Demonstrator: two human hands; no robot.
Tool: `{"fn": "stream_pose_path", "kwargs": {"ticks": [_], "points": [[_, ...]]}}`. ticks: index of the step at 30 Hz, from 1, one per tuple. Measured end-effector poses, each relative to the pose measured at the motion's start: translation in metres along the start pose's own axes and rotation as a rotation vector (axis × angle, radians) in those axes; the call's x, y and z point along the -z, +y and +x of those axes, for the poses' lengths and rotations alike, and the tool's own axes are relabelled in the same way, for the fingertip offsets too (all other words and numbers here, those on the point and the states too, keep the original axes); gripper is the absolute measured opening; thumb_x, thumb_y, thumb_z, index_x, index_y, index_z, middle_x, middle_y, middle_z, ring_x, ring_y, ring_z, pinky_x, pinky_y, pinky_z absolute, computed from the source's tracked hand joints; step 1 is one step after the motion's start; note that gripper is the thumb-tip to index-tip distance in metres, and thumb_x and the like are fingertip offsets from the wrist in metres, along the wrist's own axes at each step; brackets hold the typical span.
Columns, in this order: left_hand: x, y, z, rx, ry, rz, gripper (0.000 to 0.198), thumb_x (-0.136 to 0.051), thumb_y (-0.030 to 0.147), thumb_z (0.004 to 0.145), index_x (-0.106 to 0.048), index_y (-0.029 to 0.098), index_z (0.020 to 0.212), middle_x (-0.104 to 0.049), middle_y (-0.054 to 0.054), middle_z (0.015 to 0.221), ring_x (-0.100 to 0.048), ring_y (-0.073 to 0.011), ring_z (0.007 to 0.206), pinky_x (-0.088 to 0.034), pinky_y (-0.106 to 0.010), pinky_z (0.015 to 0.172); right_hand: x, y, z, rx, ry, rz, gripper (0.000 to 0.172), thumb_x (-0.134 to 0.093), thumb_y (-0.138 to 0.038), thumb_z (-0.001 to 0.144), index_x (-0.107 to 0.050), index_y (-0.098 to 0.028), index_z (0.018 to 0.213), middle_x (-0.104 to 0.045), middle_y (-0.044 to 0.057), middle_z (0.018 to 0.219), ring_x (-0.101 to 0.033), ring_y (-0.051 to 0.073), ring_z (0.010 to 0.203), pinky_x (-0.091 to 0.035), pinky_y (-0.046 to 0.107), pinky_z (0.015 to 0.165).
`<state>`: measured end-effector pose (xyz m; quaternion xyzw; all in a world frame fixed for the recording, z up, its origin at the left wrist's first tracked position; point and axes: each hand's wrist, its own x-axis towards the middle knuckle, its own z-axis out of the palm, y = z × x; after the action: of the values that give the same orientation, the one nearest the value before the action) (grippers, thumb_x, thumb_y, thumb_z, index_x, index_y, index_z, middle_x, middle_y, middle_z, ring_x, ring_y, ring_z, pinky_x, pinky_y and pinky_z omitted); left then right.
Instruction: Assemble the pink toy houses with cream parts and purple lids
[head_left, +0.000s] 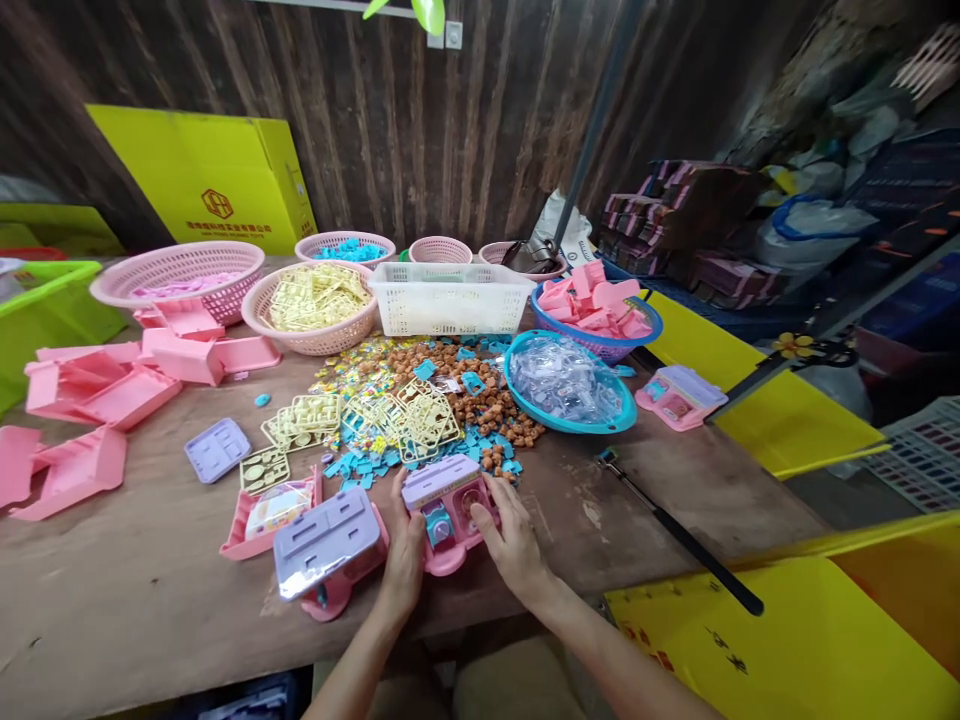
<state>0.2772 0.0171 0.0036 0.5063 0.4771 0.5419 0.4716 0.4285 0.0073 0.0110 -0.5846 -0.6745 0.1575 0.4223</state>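
Note:
Near the table's front edge, my left hand (pixel 405 548) and my right hand (pixel 514 535) hold a pink toy case (pixel 448 565) with a lilac top from its two sides. A blue part and a round brown piece show in its front. My right thumb lies on the front by the round piece. Left of my left hand stands another pink toy with a lilac lid (pixel 328 540). Behind that, a pink tray (pixel 247 545) holds a printed packet. A loose lilac lid (pixel 217 449) lies farther left. Cream part frames (pixel 427 420) lie behind the held case.
Pink shells (pixel 90 385) lie at left. Brown pieces (pixel 487 405) and blue bits are heaped mid-table. Behind stand a white basket (pixel 454 300) and several round baskets. A blue basket (pixel 570 385) holds clear parts. At right are a finished-looking case (pixel 679 395) and a black stick (pixel 697 550).

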Motion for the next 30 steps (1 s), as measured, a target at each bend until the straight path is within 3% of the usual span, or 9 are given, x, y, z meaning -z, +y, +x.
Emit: {"fn": "stream_pose_path", "kwargs": {"ticks": [4, 7, 14, 24, 30], "points": [[0.0, -0.006, -0.001, 0.032, 0.003, -0.065, 0.075, -0.036, 0.066, 0.082, -0.024, 0.018, 0.138, -0.035, -0.013, 0.143, -0.028, -0.0256, 0.135, -0.023, -0.041, 0.112, -0.002, 0.007, -0.002, 0.0, 0.014, 0.005, 0.043, -0.04, -0.042, 0.09, -0.053, -0.016, 0.122, -0.061, 0.014, 0.116, -0.055, 0.025, 0.111, -0.046, 0.042, 0.094], [0.0, -0.009, -0.001, 0.029, -0.067, -0.13, 0.077, -0.04, 0.063, 0.082, -0.018, 0.019, 0.141, -0.033, -0.013, 0.145, -0.024, -0.0259, 0.137, -0.017, -0.043, 0.113, -0.003, 0.013, -0.003, 0.005, 0.019, -0.018, 0.043, -0.04, -0.043, 0.09, -0.053, -0.017, 0.121, -0.061, 0.013, 0.116, -0.056, 0.025, 0.111, -0.047, 0.042, 0.093], [-0.003, -0.002, -0.001, -0.017, -0.2, -0.286, 0.104, -0.065, 0.056, 0.069, -0.001, 0.02, 0.142, -0.039, -0.015, 0.141, -0.037, -0.0272, 0.13, -0.023, -0.044, 0.111, -0.006, 0.028, -0.005, 0.088, 0.054, -0.134, 0.046, -0.034, -0.047, 0.091, -0.052, -0.016, 0.12, -0.063, 0.013, 0.113, -0.058, 0.026, 0.108, -0.05, 0.041, 0.086], [0.006, -0.008, -0.005, -0.108, -0.262, 0.022, 0.106, -0.069, 0.05, 0.062, -0.01, 0.019, 0.144, -0.025, -0.014, 0.146, -0.023, -0.0324, 0.136, -0.015, -0.049, 0.112, -0.015, 0.048, -0.027, 0.259, 0.201, -0.33, 0.051, -0.029, -0.044, 0.091, -0.037, -0.015, 0.132, -0.06, 0.02, 0.11, -0.06, 0.034, 0.098, -0.047, 0.05, 0.081], [0.002, -0.007, -0.002, -0.199, -0.287, 0.114, 0.107, -0.068, 0.027, 0.057, -0.006, 0.016, 0.144, -0.018, -0.015, 0.147, -0.02, -0.0321, 0.137, -0.016, -0.048, 0.113, -0.022, 0.079, -0.04, 0.203, 0.152, -0.339, 0.062, -0.026, -0.058, 0.087, -0.043, -0.012, 0.125, -0.059, 0.022, 0.108, -0.059, 0.038, 0.098, -0.048, 0.052, 0.077]]}}
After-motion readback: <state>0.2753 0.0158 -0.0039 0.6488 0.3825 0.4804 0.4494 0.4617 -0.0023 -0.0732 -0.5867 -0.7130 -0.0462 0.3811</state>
